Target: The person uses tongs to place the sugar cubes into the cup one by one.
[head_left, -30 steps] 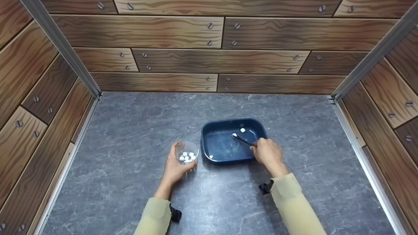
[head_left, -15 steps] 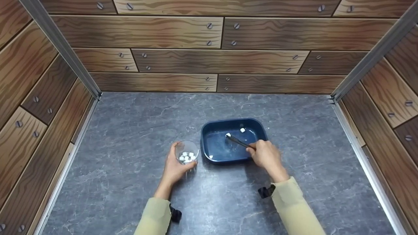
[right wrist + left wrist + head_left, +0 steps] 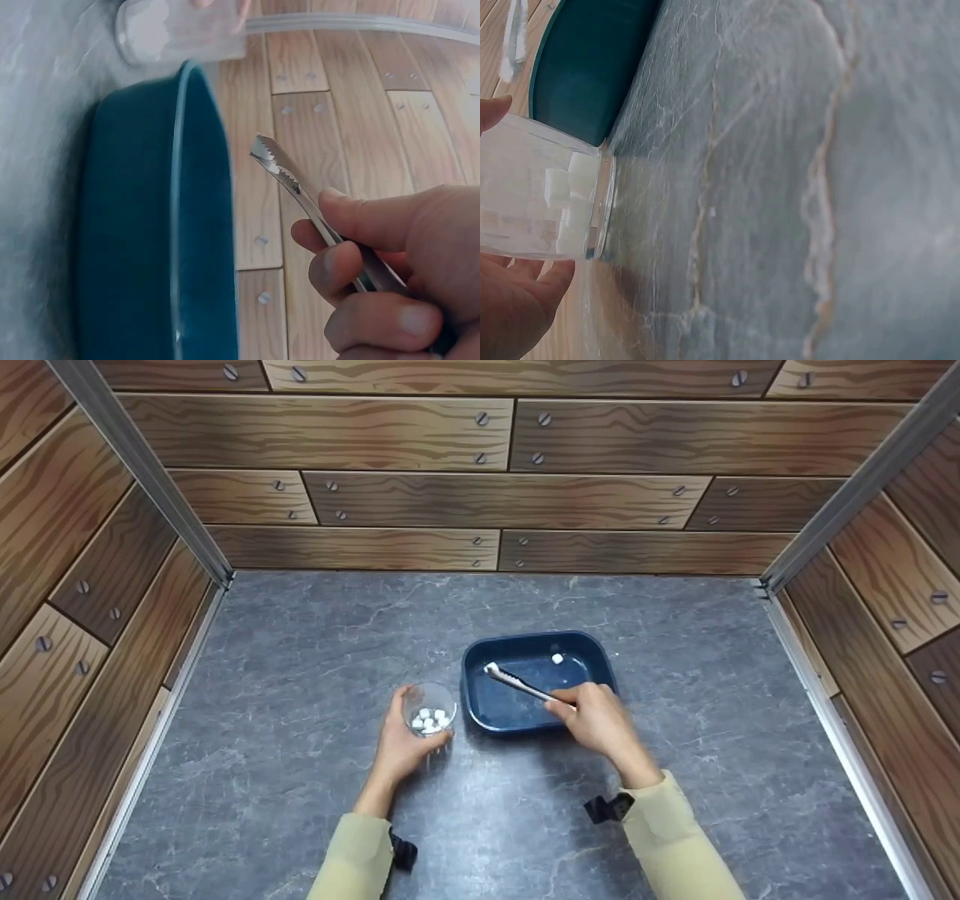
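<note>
My left hand [image 3: 405,739] grips a clear glass [image 3: 430,694] that stands beside the tray's left end. Several white cubes [image 3: 576,187] lie in the bottom of the glass. My right hand [image 3: 600,720] holds metal tongs [image 3: 525,687], thumb and fingers curled round the arms, with the serrated tips [image 3: 274,161] drawn close together. At those tips, over the left side of a dark blue tray [image 3: 525,729], a small white piece [image 3: 491,667] shows. Another white cube [image 3: 557,658] sits inside the tray near its far right corner.
The tray and glass stand on a grey marbled tabletop [image 3: 315,645]. Wood-patterned panels [image 3: 420,499] rise at the back and on both sides, with metal strips [image 3: 142,472] at the corners. Black devices [image 3: 403,851] are strapped at both wrists.
The tongs have moved left across the tray and lifted, the white piece at their tips. A white spot in the tray's near left corner no longer shows. My left hand and the glass have stayed still.
</note>
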A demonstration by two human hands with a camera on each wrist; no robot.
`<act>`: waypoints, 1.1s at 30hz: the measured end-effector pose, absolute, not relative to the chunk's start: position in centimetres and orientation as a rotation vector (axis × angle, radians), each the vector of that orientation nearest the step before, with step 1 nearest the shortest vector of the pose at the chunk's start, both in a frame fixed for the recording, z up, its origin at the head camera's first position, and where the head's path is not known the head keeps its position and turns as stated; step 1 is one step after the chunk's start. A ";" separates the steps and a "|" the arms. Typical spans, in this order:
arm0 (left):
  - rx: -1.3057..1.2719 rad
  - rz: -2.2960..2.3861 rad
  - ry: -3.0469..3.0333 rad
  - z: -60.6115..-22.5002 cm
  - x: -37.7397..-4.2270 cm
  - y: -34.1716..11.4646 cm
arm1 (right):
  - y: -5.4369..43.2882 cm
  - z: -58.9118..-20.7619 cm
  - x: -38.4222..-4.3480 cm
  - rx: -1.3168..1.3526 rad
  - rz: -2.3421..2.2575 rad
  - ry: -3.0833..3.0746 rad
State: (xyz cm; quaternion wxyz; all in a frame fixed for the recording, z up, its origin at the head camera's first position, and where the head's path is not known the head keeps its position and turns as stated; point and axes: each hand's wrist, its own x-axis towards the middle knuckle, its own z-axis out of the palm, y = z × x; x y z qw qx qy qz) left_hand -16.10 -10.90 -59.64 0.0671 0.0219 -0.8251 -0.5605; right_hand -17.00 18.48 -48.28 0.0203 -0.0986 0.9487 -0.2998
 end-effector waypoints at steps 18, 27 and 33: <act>0.036 -1.702 -2.456 -59.9 -16.2 -11.0 | 14.6 -47.0 -14.9 -0.571 -0.976 2.918; 0.009 -1.713 -2.431 -60.0 -16.3 -11.0 | 13.5 -47.4 -14.7 -0.671 -0.942 2.907; 0.005 -1.704 -2.424 -60.0 -16.3 -10.9 | 13.7 -47.7 -14.8 -0.657 -0.942 2.900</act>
